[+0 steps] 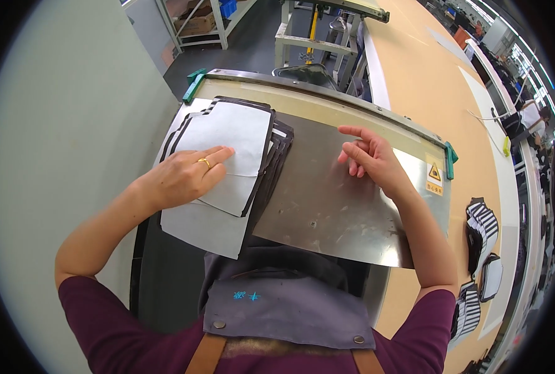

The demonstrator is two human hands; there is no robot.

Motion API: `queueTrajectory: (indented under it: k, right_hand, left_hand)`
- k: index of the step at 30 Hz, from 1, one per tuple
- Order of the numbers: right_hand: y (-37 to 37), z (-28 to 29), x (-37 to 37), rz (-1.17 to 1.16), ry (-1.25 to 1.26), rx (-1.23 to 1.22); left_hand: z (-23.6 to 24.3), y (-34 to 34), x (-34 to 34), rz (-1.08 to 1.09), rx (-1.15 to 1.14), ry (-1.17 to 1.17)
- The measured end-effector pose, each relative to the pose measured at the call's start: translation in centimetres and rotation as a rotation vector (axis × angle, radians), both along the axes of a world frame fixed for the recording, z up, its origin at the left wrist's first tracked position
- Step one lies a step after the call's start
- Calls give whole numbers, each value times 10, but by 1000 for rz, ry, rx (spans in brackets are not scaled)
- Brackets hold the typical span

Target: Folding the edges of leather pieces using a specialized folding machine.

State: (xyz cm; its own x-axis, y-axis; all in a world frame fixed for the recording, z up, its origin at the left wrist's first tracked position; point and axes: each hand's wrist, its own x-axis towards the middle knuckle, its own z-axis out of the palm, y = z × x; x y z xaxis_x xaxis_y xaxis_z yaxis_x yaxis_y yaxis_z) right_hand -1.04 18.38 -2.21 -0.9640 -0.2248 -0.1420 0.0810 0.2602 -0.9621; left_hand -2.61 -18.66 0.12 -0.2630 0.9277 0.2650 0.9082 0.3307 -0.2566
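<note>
A layered stack of white panels with black edges (234,121) lies on the left half of a steel plate (315,206). My left hand (190,176), with a gold ring, rests on the stack, its first fingers stretched over the top panel and nothing visibly held. Over the plate to the right of the stack, my right hand (368,156) is raised, empty, with index finger extended and the others loosely curved apart. Green clamps (194,86) sit at both ends of the metal bar along the far edge. A yellow warning label (434,163) is at the right.
A pale wall (59,118) stands at the left. Behind are shelving (224,28) and a metal frame (282,43). A long tan worktable (402,50) runs along the right, bearing striped pieces (480,224). A co-worker (532,118) is at the far right.
</note>
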Motion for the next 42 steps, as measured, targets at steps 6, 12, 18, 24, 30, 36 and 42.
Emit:
queueTrajectory:
  k: [6, 12, 18, 24, 30, 36, 42]
  right_hand:
    - [5, -4, 0, -46, 14, -78]
    - [11, 2, -10, -180, -13, -210]
    - [59, -17, -22, -444, 481, 203]
    - [64, -7, -9, -344, 671, 621]
    - [46, -12, 2, -116, 553, 807]
    - [48, -24, -4, -40, 599, 1018]
    - [43, -30, -5, -89, 561, 1080]
  left_hand:
    - [-3, 6, 0, 254, 215, -260]
    - [23, 75, -20, 244, 620, -431]
    - [-24, 189, -21, -183, 174, -417]
    - [-29, 187, -43, -85, 135, -321]
    - [-39, 179, -60, 96, 20, -430]
    - [-39, 177, -73, 116, 28, -438]
    - [-49, 176, -80, 90, 79, -454]
